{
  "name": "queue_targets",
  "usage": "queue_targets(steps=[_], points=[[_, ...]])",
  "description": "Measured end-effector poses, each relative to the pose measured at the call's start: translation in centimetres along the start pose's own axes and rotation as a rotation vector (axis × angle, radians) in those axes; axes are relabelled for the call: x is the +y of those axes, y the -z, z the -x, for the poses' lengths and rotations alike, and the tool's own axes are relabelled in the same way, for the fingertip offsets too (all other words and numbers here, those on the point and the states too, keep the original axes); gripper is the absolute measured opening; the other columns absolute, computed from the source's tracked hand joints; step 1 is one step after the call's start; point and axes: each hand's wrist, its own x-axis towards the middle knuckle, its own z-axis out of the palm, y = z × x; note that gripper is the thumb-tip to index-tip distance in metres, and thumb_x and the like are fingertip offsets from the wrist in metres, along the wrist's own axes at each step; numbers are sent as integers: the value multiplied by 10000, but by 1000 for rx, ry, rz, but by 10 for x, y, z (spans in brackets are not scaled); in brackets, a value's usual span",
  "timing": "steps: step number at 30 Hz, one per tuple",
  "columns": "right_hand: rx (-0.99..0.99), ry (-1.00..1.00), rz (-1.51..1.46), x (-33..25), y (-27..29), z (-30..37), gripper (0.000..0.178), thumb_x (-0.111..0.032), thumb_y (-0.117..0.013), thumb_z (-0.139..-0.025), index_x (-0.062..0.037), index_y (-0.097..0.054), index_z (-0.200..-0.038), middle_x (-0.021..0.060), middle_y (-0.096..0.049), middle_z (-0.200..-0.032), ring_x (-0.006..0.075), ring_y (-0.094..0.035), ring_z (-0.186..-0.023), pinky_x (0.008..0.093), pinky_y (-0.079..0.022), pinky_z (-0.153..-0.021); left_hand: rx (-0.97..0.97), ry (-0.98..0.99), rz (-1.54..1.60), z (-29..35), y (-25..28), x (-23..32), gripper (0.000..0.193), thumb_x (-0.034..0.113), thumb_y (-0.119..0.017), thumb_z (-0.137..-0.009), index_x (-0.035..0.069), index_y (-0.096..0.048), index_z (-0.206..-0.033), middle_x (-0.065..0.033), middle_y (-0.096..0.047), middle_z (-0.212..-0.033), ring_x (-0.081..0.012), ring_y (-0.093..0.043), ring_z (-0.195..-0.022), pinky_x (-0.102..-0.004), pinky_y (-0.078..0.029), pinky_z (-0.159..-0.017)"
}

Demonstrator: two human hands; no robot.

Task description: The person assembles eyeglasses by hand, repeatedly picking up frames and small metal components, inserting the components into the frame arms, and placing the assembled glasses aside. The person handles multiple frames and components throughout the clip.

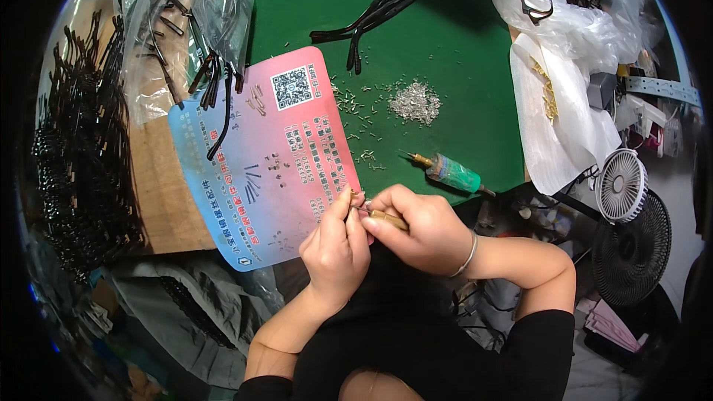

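Small white fan (621,185), green-handled screwdriver (450,172), screw pile (416,100)

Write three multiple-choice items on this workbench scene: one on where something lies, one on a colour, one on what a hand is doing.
1. Where does the pile of tiny silver screws lie?
A. on the green mat
B. on the pink and blue card
C. inside a clear bag

2. What colour is the handle of the screwdriver lying on the mat?
A. red
B. green
C. black

3. What is the right hand doing?
A. resting flat on the mat
B. reaching for the fan
C. holding a tan-handled tool against the left hand

Answers:
1. A, the screws sit heaped on the green mat, right of the card.
2. B, its translucent handle shows green.
3. C, its grip is closed on the tan-handled tool, whose tip meets the small part pinched in the left hand.
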Motion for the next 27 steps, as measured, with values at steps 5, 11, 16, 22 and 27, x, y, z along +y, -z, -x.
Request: queue_targets(steps=[5,11,16,22,27], points=[[81,140,95,1,3,11,104,-114,-563,-869,-9,-561,-867,77,-593,-634,180,-601,-555,282,-467,-518,-9,-31,-15,9,1,5,242,-65,-580,-800,-81,-582,-1041,-150,-672,-820,-224,-679,-714,-286,-542,-626],[-96,-67,-118,12,3,25,173,-110,-624,-838,-22,-477,-861,47,-578,-641,130,-564,-546,268,-447,-526,-60,-54,-21,17,3,12,256,-75,-549,-814,-61,-560,-1070,-150,-672,-851,-222,-681,-742,-289,-542,-666],[89,37,-101,14,-4,30,284,-99,-673,-797,-14,-482,-989,33,-549,-612,109,-506,-511,245,-419,-512,-69,-58,-12,19,3,14,252,-77,-549,-812,-64,-562,-1063,-151,-671,-862,-218,-680,-741,-286,-542,-664],[26,111,105,21,-3,36,211,-160,-620,-835,-16,-467,-854,115,-574,-597,276,-608,-536,364,-476,-495,-131,-59,25,25,7,13,253,-70,-555,-818,-57,-559,-1071,-150,-667,-862,-215,-675,-748,-284,-537,-661],[-71,-23,150,5,17,41,317,-193,-703,-762,-37,-476,-920,54,-564,-577,208,-608,-514,315,-476,-472,-272,344,347,28,20,10,235,-22,-572,-842,-41,-570,-1076,-125,-671,-865,-141,-657,-711,-242,-522,-626]])
